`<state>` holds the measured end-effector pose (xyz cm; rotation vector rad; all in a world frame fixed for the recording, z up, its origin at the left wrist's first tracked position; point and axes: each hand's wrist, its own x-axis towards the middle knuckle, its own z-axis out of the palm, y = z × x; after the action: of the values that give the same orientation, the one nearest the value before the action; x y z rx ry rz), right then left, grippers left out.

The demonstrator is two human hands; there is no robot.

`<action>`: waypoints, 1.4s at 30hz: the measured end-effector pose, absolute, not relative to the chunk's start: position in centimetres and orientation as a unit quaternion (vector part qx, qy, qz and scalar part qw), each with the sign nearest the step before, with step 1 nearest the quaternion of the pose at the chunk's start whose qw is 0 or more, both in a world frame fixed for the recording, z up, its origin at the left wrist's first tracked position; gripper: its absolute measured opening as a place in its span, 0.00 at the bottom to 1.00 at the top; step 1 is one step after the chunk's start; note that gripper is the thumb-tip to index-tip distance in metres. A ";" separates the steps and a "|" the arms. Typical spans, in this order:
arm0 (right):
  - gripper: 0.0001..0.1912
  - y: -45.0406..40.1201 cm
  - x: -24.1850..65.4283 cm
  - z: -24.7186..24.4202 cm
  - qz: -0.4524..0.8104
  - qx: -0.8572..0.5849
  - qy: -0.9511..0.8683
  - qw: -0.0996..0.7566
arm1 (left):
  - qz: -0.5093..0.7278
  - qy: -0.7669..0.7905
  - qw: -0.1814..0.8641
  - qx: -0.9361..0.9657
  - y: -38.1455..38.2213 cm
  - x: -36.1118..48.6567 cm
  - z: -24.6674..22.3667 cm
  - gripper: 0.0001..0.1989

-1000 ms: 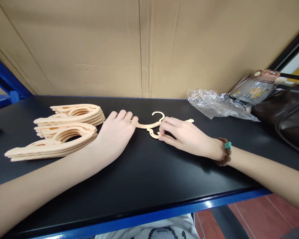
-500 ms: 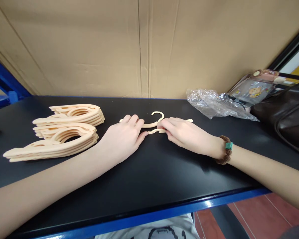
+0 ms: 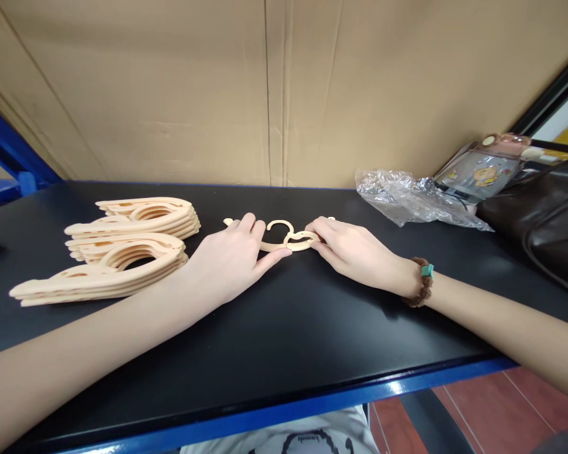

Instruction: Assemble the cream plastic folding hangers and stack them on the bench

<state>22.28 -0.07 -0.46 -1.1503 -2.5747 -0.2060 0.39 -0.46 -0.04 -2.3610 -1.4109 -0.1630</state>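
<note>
A cream plastic clothes hanger (image 3: 291,238) lies between my two hands over the black table, its hook curling away from me. My left hand (image 3: 236,255) is closed on the hanger's left arm, with the thumb pressed near its middle. Fingers of my right hand (image 3: 355,252) pinch the right side close to the base of the hook. Both hands cover much of the hanger's arms; a small tip shows beyond each. To the left rest two stacks of similar folded hangers, a nearer stack (image 3: 123,277) and a farther stack (image 3: 142,217).
A crumpled clear plastic bag (image 3: 416,198) lies at the back right. Behind it stands a see-through bottle (image 3: 487,173) with cartoon stickers, beside a dark leather bag (image 3: 544,214). Cardboard (image 3: 194,94) walls off the back. A blue rail (image 3: 312,407) runs along the table's front edge.
The hanger's hook has shifted left, and the hanger's two middle parts now meet below it. My right hand has moved slightly left, closer to my left hand.
</note>
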 end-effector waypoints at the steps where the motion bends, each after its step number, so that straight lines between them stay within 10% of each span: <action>1: 0.06 0.0 22.3 -0.5 -0.065 -0.403 -0.899 0.160 | -0.059 -0.505 0.187 -0.840 -0.5 0.4 0.0 0.27; 31: 0.14 -0.3 22.0 -0.7 -0.171 -0.443 -0.872 0.120 | -0.137 -0.428 0.100 -0.888 -0.6 0.7 -0.4 0.12; 42: 0.13 -0.5 22.0 0.1 -0.016 -0.509 -0.826 0.242 | -0.124 -0.430 0.099 -0.889 -1.0 1.1 0.0 0.13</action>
<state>22.04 -0.48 0.10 -1.3924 -2.2574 -0.0440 1.06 -0.99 0.05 -2.6295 -1.2717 -0.3675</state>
